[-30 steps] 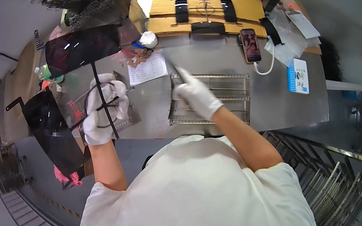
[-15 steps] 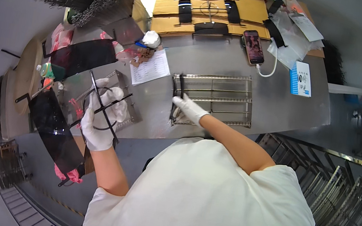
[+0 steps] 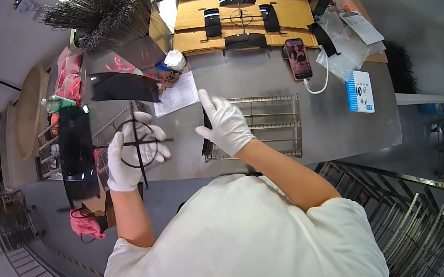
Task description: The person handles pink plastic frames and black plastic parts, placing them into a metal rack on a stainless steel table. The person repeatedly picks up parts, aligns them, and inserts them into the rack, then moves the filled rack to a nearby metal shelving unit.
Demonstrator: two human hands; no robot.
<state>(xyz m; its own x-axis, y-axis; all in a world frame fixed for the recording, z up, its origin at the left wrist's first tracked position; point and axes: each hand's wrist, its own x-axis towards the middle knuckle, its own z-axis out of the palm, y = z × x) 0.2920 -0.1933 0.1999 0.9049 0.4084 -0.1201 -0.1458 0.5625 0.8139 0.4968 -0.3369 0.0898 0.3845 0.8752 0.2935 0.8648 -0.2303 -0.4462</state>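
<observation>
My left hand (image 3: 123, 168), in a white glove, grips a black wire frame (image 3: 141, 143) shaped like a cross with a ring. Its fingers show behind the ring, thumb in front. Beyond the frame is a dark curved panel (image 3: 124, 89), and left of it hangs another dark panel (image 3: 77, 149); both seem joined to it, though the joints are unclear. My gloved right hand (image 3: 229, 129) is open, fingers apart, above the left end of a metal wire rack (image 3: 268, 126). Part of a dark strip at that end shows beneath my hand.
Cardboard (image 3: 190, 14) at the back holds a similar frame with dark panels. Bundled wire rods (image 3: 102, 10) stand back left. A printed sheet (image 3: 178, 98), a phone (image 3: 298, 60) on a cable, a blue-and-white packet (image 3: 362, 92) and plastic bags (image 3: 342, 47) lie about. Racks (image 3: 397, 223) stand right.
The frame in my left hand has turned, and its panels have shifted right. My right hand has come off the rack's left end, its fingers now spread. The whole view has shifted slightly.
</observation>
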